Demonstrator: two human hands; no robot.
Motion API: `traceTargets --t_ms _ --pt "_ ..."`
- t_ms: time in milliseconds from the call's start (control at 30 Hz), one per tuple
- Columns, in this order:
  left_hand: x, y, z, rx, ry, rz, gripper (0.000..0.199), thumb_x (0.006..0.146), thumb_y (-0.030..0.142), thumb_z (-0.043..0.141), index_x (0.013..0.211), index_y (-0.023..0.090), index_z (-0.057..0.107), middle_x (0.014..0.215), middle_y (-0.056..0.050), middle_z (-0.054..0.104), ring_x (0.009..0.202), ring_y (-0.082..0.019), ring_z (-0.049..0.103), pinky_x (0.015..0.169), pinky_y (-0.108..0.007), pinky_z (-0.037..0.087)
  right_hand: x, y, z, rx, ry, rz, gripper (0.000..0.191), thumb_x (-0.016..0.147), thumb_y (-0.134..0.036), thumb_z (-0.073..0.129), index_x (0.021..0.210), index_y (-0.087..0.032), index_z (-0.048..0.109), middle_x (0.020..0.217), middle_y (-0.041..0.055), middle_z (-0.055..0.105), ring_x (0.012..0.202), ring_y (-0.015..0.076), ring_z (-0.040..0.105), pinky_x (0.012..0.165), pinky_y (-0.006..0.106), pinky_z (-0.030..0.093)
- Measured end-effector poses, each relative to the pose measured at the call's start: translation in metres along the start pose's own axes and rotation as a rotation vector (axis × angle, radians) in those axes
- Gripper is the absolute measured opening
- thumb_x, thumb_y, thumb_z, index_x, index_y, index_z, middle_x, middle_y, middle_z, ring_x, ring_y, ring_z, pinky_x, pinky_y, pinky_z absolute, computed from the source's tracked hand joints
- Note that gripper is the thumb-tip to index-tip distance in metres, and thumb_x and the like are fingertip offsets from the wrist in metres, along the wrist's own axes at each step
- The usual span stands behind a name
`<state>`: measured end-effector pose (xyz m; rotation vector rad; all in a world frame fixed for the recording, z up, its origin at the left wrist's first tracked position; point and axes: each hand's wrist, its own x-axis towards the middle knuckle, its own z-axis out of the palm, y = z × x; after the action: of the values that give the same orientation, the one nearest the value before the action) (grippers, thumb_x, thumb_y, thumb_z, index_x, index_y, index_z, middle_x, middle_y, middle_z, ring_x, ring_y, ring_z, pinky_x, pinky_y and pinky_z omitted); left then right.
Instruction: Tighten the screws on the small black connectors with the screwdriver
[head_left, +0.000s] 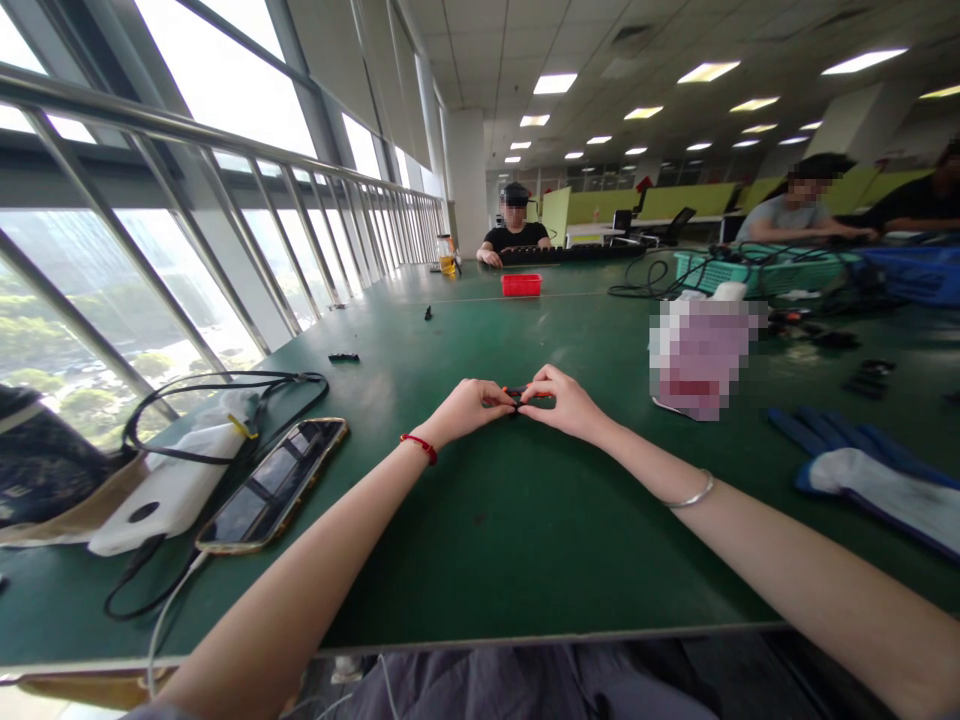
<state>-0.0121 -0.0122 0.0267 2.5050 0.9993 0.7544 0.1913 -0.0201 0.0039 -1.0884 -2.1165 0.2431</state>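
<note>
My left hand [478, 408] and my right hand [564, 404] meet above the middle of the green table [480, 560]. Thumb and fingers of each are pinched together. Between the fingertips sits a small black piece [515, 408], too small for me to tell its kind. Just behind it shows a thin orange and black thing [514, 391], partly hidden by the fingers; I cannot tell whether it is held or lies on the table.
A phone [274, 490], a white device [176, 480] and black cables lie left. At right are a blue-and-white glove [862, 470] and a blurred pinkish packet [705, 355]. Farther off stand a red box [521, 285] and a green basket [765, 272]. Other people sit beyond.
</note>
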Motion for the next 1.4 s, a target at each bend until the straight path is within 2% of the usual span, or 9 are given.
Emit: traceTargets --t_ms 133,300,500,600,867,1233,1400 --pt "-0.001 0.008 0.002 0.141 0.053 -0.008 0.016 0.076 0.026 0.057 0.077 0.019 0.071 0.08 -0.002 0.068 0.071 -0.014 0.061 0.072 -0.023 0.045 0.0 -0.001 0.001 -0.003 0.012 0.036 0.011 0.072 -0.032 0.065 0.075 -0.022 0.065 0.086 0.0011 0.05 0.078 0.0142 0.055 0.073 0.029 0.044" --pt "0.0 0.008 0.003 0.203 0.075 -0.018 0.014 0.074 0.027 0.058 0.075 0.019 0.069 0.08 -0.001 0.068 0.075 -0.015 0.062 0.075 -0.024 0.046 0.0 0.001 0.001 0.035 0.007 0.035 0.011 0.071 -0.031 0.065 0.077 -0.021 0.065 0.087 0.0012 0.05 0.079 0.0146 0.055 0.073 0.029 0.045" --pt "0.0 0.003 -0.001 0.189 0.054 -0.05 0.016 0.073 0.029 0.058 0.077 0.019 0.069 0.084 0.0 0.07 0.076 -0.015 0.063 0.075 -0.024 0.047 0.001 0.002 0.004 0.043 -0.009 0.018 0.012 0.073 -0.032 0.063 0.08 -0.022 0.065 0.09 0.0016 0.05 0.08 0.0143 0.055 0.073 0.029 0.044" --pt "0.0 0.009 -0.002 0.279 0.035 -0.051 0.015 0.072 0.026 0.057 0.079 0.019 0.068 0.082 0.0 0.07 0.076 -0.015 0.063 0.072 -0.023 0.046 0.0 -0.002 0.003 -0.003 0.0 0.028 0.012 0.073 -0.032 0.063 0.078 -0.022 0.065 0.089 0.0014 0.05 0.078 0.014 0.054 0.073 0.029 0.043" --pt "0.0 0.027 -0.006 0.537 -0.025 0.053 0.015 0.074 0.022 0.052 0.082 0.018 0.064 0.085 -0.003 0.066 0.076 -0.016 0.061 0.062 -0.022 0.043 -0.002 -0.007 0.002 -0.058 0.022 -0.021 0.011 0.074 -0.03 0.063 0.081 -0.022 0.065 0.09 0.0012 0.049 0.076 0.0125 0.052 0.069 0.026 0.042" --pt "0.001 0.028 -0.01 0.587 -0.07 0.091 0.012 0.072 0.019 0.051 0.078 0.016 0.061 0.081 -0.005 0.064 0.073 -0.017 0.06 0.058 -0.023 0.04 -0.003 -0.024 -0.002 -0.318 0.037 -0.157 0.012 0.078 -0.028 0.059 0.085 -0.021 0.066 0.093 0.0057 0.049 0.085 0.0175 0.051 0.075 0.03 0.042" --pt "0.001 0.029 -0.015 0.438 -0.088 0.036 0.01 0.068 0.018 0.054 0.074 0.016 0.062 0.075 -0.003 0.066 0.068 -0.015 0.06 0.062 -0.022 0.043 -0.003 -0.024 -0.002 -0.306 0.028 -0.154 0.012 0.078 -0.028 0.059 0.084 -0.02 0.066 0.094 0.0057 0.049 0.084 0.0172 0.051 0.074 0.03 0.042"
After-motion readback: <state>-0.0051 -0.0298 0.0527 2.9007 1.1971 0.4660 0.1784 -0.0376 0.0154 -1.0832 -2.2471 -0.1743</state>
